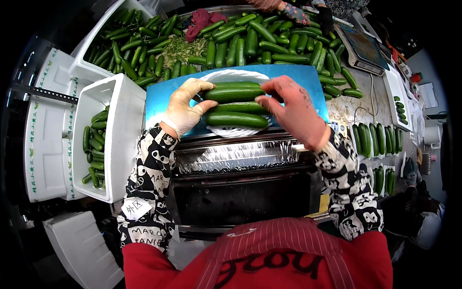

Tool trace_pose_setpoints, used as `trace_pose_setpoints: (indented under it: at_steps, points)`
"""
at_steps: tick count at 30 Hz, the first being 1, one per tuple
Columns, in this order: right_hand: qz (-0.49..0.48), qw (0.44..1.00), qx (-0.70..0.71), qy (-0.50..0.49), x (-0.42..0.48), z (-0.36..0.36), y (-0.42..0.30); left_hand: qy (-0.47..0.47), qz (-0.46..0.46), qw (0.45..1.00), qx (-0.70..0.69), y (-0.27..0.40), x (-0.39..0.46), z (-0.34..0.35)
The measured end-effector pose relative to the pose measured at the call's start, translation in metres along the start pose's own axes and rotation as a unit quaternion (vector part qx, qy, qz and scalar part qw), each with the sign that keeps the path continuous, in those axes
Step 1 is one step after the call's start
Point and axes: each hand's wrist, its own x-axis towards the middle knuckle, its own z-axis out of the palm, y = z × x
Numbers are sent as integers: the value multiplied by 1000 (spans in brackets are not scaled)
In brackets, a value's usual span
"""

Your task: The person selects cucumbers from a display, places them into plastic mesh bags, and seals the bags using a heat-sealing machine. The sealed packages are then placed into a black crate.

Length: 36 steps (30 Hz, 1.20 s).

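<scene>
Several green cucumbers (234, 94) lie side by side in a white woven basket (232, 132) on a blue, film-covered surface (158, 101). My left hand (186, 104), in a pale thin glove, has its thumb and fingers at their left ends. At the right ends, my right hand (297, 110), in a reddish glove, grips with thumb and fingertips. The lowest cucumber (236, 119) rests near the basket's front rim, below both hands. Parts of the basket are hidden under the cucumbers and my hands.
A black wrapping machine (242, 195) with a clear film roll (238, 157) stands before me. White foam boxes (124, 144) holding cucumbers are at left. Loose cucumbers (249, 43) cover the far table, where a gloved co-worker's hand (296, 13) reaches in. Cucumber trays (377, 139) and a scale (361, 47) are at right.
</scene>
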Motion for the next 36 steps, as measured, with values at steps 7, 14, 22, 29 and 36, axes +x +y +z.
trace_pose_setpoints:
  at_steps: [7,14,22,29,36]
  points:
    - [35,997,-69,-23,-31,19,-13,18,30,999,-21,-1,10,11]
    - [-76,991,-91,-63,-18,13,-7,-33,-6,996,-79,-9,2,14]
    - [2,996,-65,-60,-30,20,-14,-8,-1,999,-43,-7,-1,21]
    - [-15,990,-102,-92,-14,11,-15,168,36,984,49,13,-18,16]
    - [147,986,65,39,-33,-28,24,71,179,947,256,46,-43,15]
